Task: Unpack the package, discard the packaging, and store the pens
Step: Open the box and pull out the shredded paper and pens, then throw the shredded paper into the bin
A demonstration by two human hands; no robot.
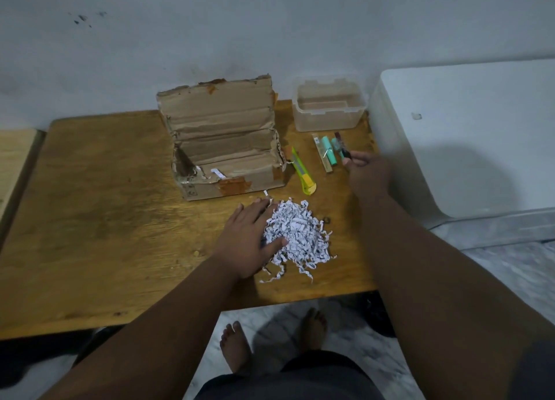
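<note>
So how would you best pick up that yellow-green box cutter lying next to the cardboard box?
Probably from above, with the grip pinching the long sides of the box cutter near its middle. It lies flat on the table, slim and straight, pointing away from the person. The cardboard box crowds its far end on the left, so the near, yellow end offers more room.

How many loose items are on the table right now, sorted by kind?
Cardboard box: 1
Clear plastic container: 1
Utility knife: 1
Pile of shredded paper: 1
Pens or markers: 4, namely a boxed pen, two teal ones and a dark one in the right hand
Total: 8
</note>
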